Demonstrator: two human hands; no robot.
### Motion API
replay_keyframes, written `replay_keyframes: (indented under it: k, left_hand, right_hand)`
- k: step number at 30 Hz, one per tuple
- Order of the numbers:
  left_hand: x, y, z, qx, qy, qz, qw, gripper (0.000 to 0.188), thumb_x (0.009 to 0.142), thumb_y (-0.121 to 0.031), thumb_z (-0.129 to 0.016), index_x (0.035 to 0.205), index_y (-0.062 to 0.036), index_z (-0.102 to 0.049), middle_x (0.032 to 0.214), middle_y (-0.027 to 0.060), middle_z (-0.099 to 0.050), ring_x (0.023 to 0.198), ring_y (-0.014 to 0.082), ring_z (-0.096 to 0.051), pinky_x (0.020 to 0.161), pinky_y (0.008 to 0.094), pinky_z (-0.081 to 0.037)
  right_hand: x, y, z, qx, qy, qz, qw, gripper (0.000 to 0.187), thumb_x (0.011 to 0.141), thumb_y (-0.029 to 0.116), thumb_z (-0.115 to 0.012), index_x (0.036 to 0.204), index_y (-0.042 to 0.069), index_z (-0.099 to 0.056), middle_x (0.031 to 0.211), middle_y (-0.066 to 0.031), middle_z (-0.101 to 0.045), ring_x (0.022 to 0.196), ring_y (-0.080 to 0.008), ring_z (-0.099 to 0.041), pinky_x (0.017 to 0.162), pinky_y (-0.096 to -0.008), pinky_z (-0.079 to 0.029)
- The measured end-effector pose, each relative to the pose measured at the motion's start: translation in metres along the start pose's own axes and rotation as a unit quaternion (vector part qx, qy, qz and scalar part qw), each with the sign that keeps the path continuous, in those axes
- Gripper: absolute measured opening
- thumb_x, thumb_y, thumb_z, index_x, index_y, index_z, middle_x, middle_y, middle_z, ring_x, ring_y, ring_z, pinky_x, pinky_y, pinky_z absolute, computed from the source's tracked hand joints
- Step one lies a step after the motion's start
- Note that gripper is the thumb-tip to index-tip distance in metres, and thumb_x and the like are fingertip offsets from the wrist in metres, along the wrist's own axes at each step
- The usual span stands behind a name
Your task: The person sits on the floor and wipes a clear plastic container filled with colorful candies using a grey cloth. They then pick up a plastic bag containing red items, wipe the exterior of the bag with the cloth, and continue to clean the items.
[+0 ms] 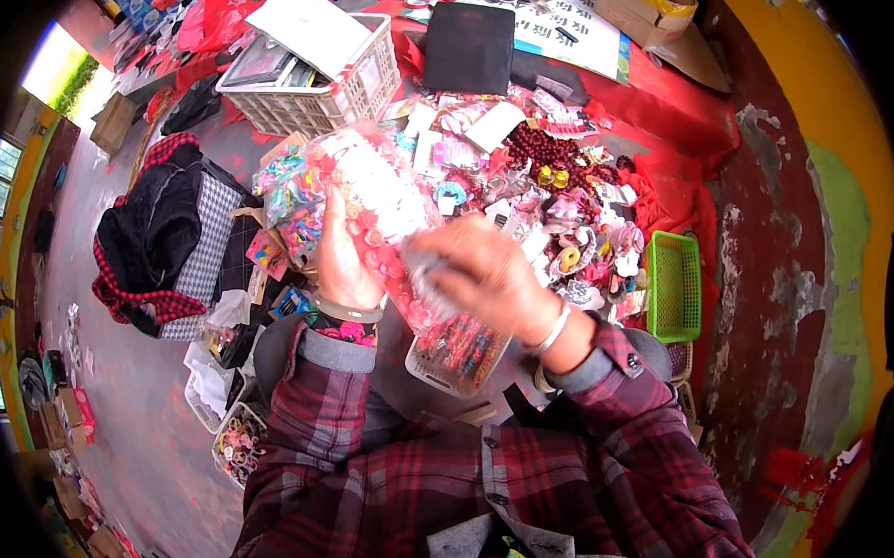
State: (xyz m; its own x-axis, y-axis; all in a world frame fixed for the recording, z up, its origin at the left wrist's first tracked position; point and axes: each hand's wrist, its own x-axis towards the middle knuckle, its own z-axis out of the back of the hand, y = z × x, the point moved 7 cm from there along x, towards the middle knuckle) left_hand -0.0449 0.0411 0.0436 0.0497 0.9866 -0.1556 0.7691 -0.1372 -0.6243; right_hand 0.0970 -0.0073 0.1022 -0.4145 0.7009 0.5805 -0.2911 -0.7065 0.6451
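Observation:
A clear plastic bag (pixel 379 186) with pink and red flower-like pieces inside is held up in front of me. My left hand (pixel 346 260) grips its left side, thumb up along the plastic and the other fingers hidden behind it. At the lower right of the bag, my right hand (pixel 497 281) is closed on crumpled clear plastic and slightly smeared by motion. Left of the bag, another clear bag (pixel 292 207) shows many brightly coloured small pieces. Under my hands stands a small pale basket (pixel 446 383) with red patterned packets in it.
Hair ties, beads and packets (pixel 569 220) lie heaped on red cloth (pixel 663 119). A green basket (pixel 673 289) stands at the right, a white crate (pixel 305 113) at the far left. A black jacket (pixel 155 236) lies over a checked box. A black case (pixel 469 49) lies at the back.

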Motion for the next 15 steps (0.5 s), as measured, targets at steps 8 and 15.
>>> replay_keyframes:
  k: [8,15]
  left_hand:
    - [-0.011,0.029,-0.008,-0.039,0.063,0.062,0.995,0.046,0.099,-0.036,-0.041,0.127,-0.0007,-0.046,0.12,0.011,-0.056,0.109,0.0225,-0.056,0.094,0.0379,-0.044]
    - [-0.013,0.038,-0.011,0.005,0.063,0.055,0.996,0.044,0.1,-0.033,-0.037,0.127,0.0008,-0.046,0.121,0.0115,-0.055,0.11,0.02,-0.054,0.096,0.0343,-0.043]
  right_hand:
    - [0.003,-0.006,-0.007,-0.139,-0.077,-0.009,0.987,0.03,0.069,-0.003,-0.066,0.098,0.005,-0.062,0.093,-0.0121,-0.061,0.081,-0.0302,-0.06,0.068,-0.0366,-0.051]
    - [-0.001,-0.015,-0.005,-0.215,-0.106,-0.027,0.97,0.024,0.075,0.006,-0.063,0.097,0.006,-0.057,0.089,-0.0122,-0.055,0.078,-0.0297,-0.058,0.062,-0.038,-0.05]
